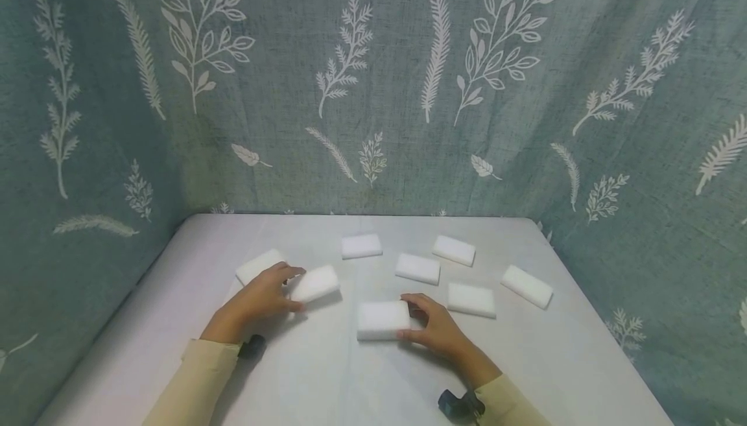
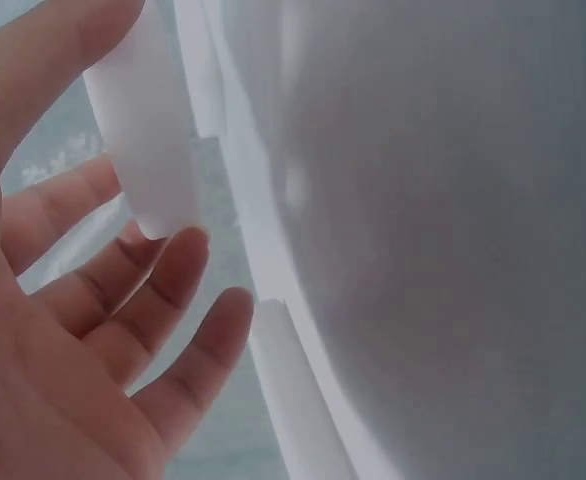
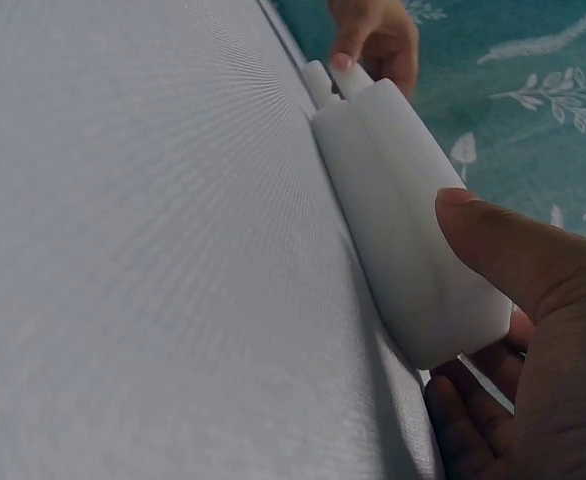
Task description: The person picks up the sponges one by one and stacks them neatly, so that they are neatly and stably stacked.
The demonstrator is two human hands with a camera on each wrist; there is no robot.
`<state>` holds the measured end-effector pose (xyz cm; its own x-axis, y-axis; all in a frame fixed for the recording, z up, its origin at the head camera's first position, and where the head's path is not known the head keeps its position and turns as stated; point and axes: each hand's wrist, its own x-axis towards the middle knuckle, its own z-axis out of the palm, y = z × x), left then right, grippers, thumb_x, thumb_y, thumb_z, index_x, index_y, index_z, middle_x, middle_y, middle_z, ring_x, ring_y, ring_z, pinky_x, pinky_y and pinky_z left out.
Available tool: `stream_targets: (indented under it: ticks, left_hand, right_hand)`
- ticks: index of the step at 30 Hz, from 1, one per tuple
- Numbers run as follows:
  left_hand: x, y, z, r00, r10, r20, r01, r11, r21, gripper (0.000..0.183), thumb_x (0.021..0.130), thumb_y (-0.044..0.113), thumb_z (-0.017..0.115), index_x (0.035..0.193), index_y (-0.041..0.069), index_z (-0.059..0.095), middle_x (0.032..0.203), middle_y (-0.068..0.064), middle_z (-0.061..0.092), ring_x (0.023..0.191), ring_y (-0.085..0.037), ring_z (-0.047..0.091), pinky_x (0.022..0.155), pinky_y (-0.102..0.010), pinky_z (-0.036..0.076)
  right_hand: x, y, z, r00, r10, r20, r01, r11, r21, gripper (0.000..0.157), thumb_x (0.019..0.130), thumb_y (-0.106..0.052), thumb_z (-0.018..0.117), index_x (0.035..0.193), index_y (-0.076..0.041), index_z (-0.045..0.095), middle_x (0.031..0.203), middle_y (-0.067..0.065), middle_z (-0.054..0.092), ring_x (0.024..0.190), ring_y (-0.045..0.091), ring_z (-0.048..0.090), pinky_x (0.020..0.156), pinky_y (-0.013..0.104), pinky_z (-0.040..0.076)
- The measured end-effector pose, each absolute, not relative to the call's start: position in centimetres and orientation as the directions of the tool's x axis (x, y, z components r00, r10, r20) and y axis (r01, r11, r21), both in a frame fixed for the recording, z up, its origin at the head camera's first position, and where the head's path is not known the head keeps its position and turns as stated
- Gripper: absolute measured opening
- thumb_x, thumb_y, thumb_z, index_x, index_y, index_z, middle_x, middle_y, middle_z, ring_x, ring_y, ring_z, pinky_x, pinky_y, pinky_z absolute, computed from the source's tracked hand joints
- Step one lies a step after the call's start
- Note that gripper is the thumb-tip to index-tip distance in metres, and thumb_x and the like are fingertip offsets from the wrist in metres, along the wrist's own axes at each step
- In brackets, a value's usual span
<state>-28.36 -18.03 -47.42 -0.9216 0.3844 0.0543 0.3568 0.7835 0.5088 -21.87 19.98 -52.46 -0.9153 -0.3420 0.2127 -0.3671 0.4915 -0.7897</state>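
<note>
My left hand (image 1: 262,295) pinches a white sponge block (image 1: 317,283) by its left end, between the thumb and fingers. That sponge is tilted and held just above the table, its shadow beneath it. Another white sponge (image 1: 259,266) lies flat behind the left hand, partly covered by it. My right hand (image 1: 436,327) grips the right end of a thicker white sponge stack (image 1: 382,320) at the front middle. In the right wrist view a faint seam runs along this stack (image 3: 403,220), like two sponges one on the other, low at the table surface.
Several more white sponges lie apart on the white table (image 1: 303,374): one at the back middle (image 1: 362,246), others to the right, among them a sponge (image 1: 471,299) beside the right hand and a far-right sponge (image 1: 527,286). A green leaf-patterned curtain (image 1: 373,89) surrounds the table's back and sides.
</note>
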Motion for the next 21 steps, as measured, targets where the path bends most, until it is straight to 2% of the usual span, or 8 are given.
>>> stream_targets:
  ticks: [8,16,21]
  left_hand:
    - [-28.0,-17.6,-46.9,-0.889,0.445,0.109,0.439,0.76,0.479,0.077,0.068,0.04,0.088,0.133,0.01,0.058,0.118,-0.005,0.057,0.103,-0.023,0.057,0.087,-0.044,0.048]
    - [-27.5,-16.7,-46.2,-0.86,0.488,0.15,0.5,0.744,0.444,0.077,0.067,0.042,0.088,0.131,0.009,0.06,0.116,-0.004,0.058,0.105,-0.022,0.057,0.09,-0.043,0.047]
    - [-27.2,-16.0,-46.2,-0.838,0.517,0.175,0.537,0.729,0.425,0.074,0.067,0.042,0.088,0.128,0.01,0.062,0.113,-0.003,0.059,0.103,-0.022,0.057,0.089,-0.042,0.047]
  right_hand:
    - [-21.9,20.1,-52.4,-0.923,-0.332,0.193,-0.345,0.492,-0.799,0.075,0.073,-0.037,0.085,0.135,-0.007,0.054,0.132,0.004,0.057,0.119,0.022,0.056,0.103,0.04,0.041]
    - [-21.8,20.2,-52.5,-0.912,-0.345,0.223,-0.372,0.465,-0.803,0.071,0.077,-0.036,0.082,0.135,-0.006,0.054,0.132,0.007,0.057,0.118,0.027,0.056,0.101,0.042,0.042]
    - [-21.8,20.2,-52.5,-0.917,-0.346,0.199,-0.353,0.469,-0.81,0.071,0.078,-0.036,0.081,0.136,-0.006,0.053,0.133,0.006,0.056,0.119,0.024,0.056,0.101,0.04,0.042]
